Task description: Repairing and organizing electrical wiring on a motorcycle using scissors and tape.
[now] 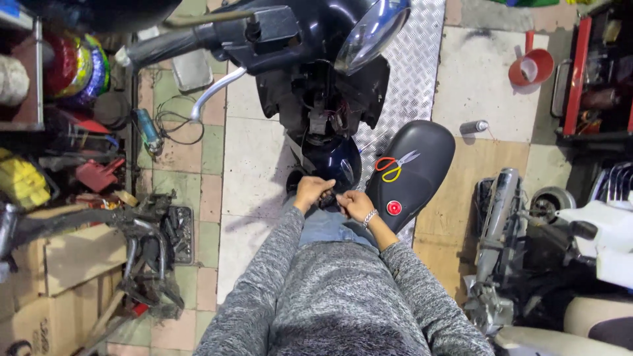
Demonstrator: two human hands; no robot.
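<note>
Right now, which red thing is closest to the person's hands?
The small round red roll on the black seat, beside the right hand. The red-handled scissors lie higher up; the red funnel sits far away.

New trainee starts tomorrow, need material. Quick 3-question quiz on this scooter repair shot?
1. True or false: the scissors lie on the black seat.
2. Which hand wears a bracelet: A) left hand B) right hand?
3. What round red thing lies on the seat near the right hand?

Key
1. True; they have red and yellow handles.
2. B; the bracelet sits at the right wrist.
3. A small red disc; its kind is too small to tell.
</note>
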